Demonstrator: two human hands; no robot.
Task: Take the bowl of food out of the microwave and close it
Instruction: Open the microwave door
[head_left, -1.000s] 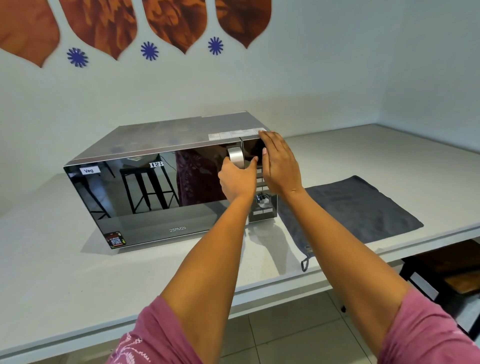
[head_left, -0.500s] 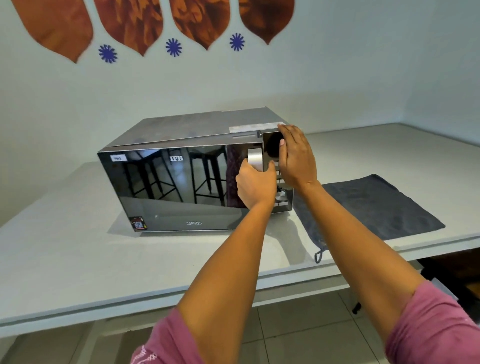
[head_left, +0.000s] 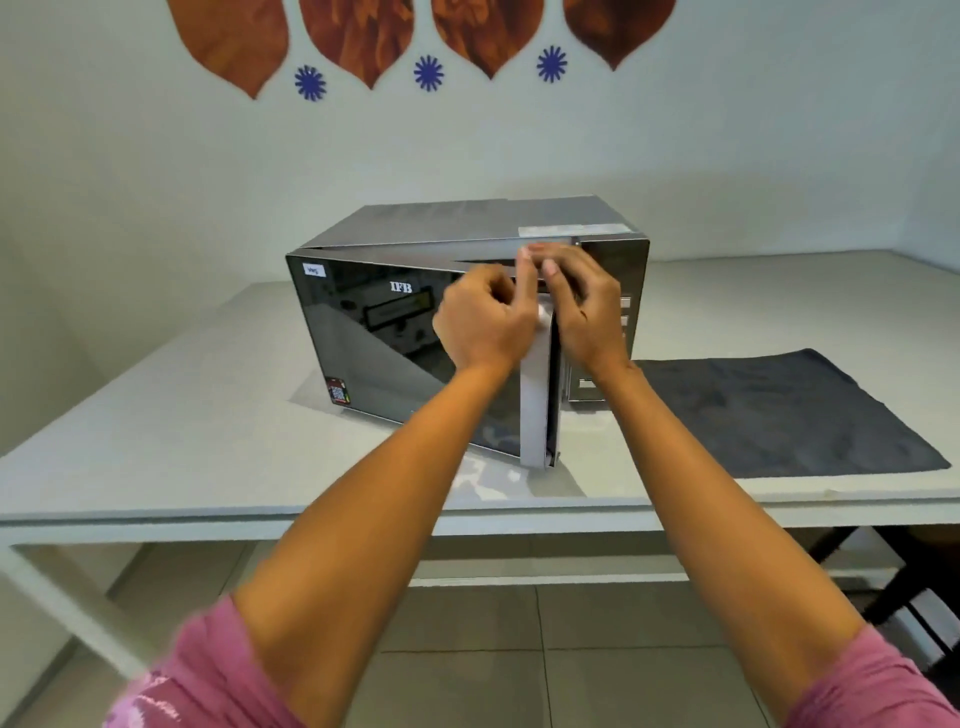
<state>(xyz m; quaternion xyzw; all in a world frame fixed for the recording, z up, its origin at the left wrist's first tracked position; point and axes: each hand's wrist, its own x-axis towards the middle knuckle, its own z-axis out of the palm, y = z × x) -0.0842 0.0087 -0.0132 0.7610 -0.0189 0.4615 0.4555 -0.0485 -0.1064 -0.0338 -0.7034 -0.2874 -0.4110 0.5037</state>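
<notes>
Here the left hand was curled around the handle of the half-open door; the right hand, loose, braced the microwave. The bowl stayed hidden inside. A hard pull risked sliding the microwave across the desk.

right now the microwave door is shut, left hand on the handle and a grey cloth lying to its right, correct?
Not quite: the head view shows the microwave door swung partly open, not shut. The left hand is on the handle, and the grey cloth lies to its right.
</notes>
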